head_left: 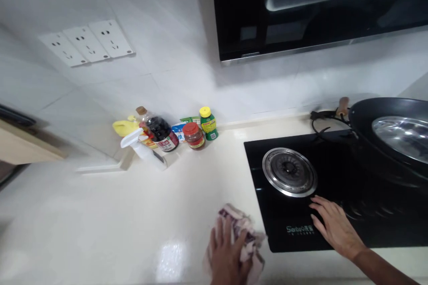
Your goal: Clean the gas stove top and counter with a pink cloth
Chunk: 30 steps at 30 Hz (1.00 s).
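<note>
A crumpled pale cloth (249,242) with dark purplish patches lies on the white counter, just left of the cooktop. My left hand (225,251) presses down on it, fingers spread over its left part and slightly blurred; the cloth bunches up around the fingers. On the black glass cooktop (277,213) rests my right hand (337,229), its fingers apart and holding nothing. Its fingertips are close to the front right rim of the round metal burner (290,172).
Along the wall stand a white spray bottle (143,151), a dark sauce bottle (162,132), a red-lidded jar (194,136) and a green, yellow-capped container (208,124). A large wok (364,120) sits at the right. The black range hood (240,13) overhangs the cooktop.
</note>
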{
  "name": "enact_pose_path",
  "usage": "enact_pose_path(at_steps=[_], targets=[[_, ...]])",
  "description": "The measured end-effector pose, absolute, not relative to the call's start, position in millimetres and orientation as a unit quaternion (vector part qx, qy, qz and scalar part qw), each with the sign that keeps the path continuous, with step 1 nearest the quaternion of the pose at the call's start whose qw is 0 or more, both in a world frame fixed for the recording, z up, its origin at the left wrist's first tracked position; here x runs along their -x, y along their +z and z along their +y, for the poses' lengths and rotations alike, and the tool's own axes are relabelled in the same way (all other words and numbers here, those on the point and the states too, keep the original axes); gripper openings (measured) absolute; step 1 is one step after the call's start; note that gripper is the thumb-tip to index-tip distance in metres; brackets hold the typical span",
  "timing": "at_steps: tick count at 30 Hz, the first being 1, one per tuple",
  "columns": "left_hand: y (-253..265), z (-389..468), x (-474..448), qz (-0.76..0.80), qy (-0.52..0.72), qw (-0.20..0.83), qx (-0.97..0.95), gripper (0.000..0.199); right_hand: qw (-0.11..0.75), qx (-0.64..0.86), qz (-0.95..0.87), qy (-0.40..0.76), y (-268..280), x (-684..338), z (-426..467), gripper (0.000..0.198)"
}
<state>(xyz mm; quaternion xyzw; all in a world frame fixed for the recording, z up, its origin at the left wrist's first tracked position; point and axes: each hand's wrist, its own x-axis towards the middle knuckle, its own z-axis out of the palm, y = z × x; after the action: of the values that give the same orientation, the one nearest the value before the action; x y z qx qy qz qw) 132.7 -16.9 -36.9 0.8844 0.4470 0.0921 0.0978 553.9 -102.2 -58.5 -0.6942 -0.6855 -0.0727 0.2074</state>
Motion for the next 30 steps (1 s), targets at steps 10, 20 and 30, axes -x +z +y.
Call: enact_pose_path(at_steps=[10,20,30], targets=[[4.3,127.3,-86.6,0.679,0.048,-0.022,-0.732,0.063,0.218,0.689,-0.686,-0.083,-49.9,-546.2,-97.5,0.024],[16.1,274.9,-270.6,0.635,0.067,0.038,-0.768,0.057,0.224,0.704,-0.672,-0.056,-39.1,-540.5,-93.3,0.026],[7.7,282.8,-392.9,0.53,0.067,0.1,-0.839,0.057,0.231,0.714,-0.66,-0.029,-30.1,-538.3,-90.8,0.025]])
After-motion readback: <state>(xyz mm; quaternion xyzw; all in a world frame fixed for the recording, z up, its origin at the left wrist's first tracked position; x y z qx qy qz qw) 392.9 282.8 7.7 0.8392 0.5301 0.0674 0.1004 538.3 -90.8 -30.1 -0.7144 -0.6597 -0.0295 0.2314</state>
